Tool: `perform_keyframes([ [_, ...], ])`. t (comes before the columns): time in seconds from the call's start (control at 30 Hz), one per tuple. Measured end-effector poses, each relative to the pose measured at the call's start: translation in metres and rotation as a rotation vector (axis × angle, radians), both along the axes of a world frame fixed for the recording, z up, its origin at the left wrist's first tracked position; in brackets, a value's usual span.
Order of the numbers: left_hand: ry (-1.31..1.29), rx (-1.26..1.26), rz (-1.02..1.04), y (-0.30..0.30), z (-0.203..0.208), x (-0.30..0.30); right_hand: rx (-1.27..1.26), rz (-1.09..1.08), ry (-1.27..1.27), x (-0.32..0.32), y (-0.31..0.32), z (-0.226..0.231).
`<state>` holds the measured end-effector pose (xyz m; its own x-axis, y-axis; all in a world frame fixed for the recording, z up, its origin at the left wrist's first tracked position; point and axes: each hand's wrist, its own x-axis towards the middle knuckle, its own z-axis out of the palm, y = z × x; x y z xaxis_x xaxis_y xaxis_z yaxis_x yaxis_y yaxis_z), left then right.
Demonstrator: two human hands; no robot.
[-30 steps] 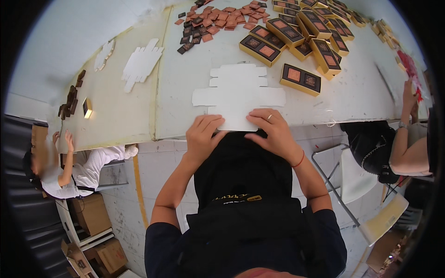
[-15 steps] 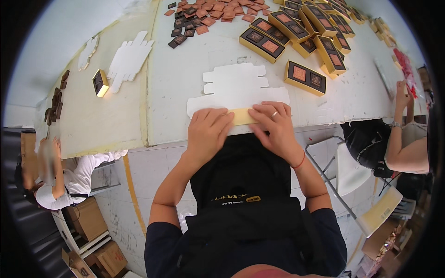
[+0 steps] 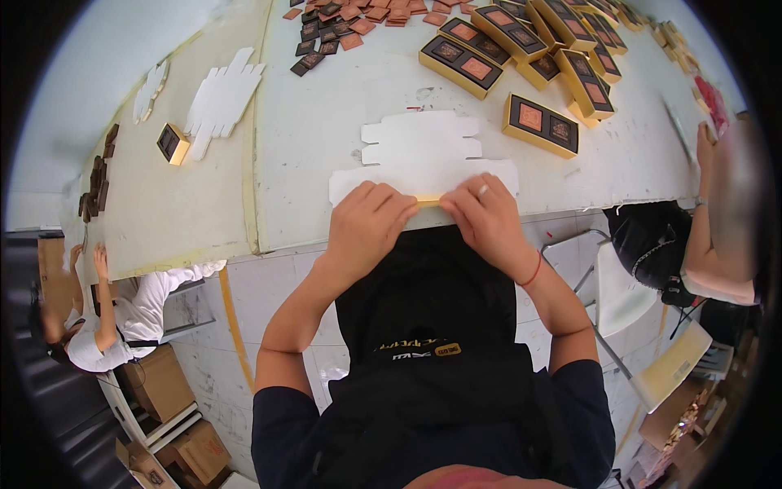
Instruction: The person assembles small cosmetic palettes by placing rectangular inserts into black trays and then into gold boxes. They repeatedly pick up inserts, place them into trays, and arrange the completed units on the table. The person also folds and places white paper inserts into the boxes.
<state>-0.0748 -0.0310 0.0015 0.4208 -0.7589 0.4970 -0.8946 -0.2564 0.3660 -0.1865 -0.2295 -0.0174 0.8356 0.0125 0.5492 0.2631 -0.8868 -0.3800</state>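
1. Head view: the left hand (image 3: 368, 222) and the right hand (image 3: 487, 218) press down side by side on the near strip of a flat white die-cut carton blank (image 3: 423, 159), which lies at the near edge of the white table (image 3: 326, 122).
2. Both hands have their fingers curled narrow, with the fingertips pinching the folded flap; a thin yellow edge (image 3: 428, 198) shows between them.
3. The blank's near side runs level with the table edge, and its notched far side points toward the middle of the table.
4. Bare tabletop lies left and right of the blank. A gold-rimmed box with two brown panels (image 3: 542, 125) sits near its far right corner, apart from it.
5. More such boxes (image 3: 466, 60) and loose brown squares (image 3: 342, 16) crowd the far edge.
6. A stack of white blanks (image 3: 221, 99) and a small gold box (image 3: 173, 143) lie well to the left.
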Motion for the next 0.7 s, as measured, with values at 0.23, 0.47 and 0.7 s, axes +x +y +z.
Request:
perform_keyframes([
  [0.23,0.509,0.201,0.167,-0.027,0.018,0.013,-0.029,0.01,-0.043,0.028,0.015,0.013],
  [0.47,0.239,-0.015,-0.022,0.025,0.024,0.025,0.158,0.323,0.128,0.022,-0.004,0.014],
  [0.7,0.079,0.394,-0.137,0.057,0.021,0.012,-0.122,0.188,-0.16,0.049,-0.036,0.046],
])
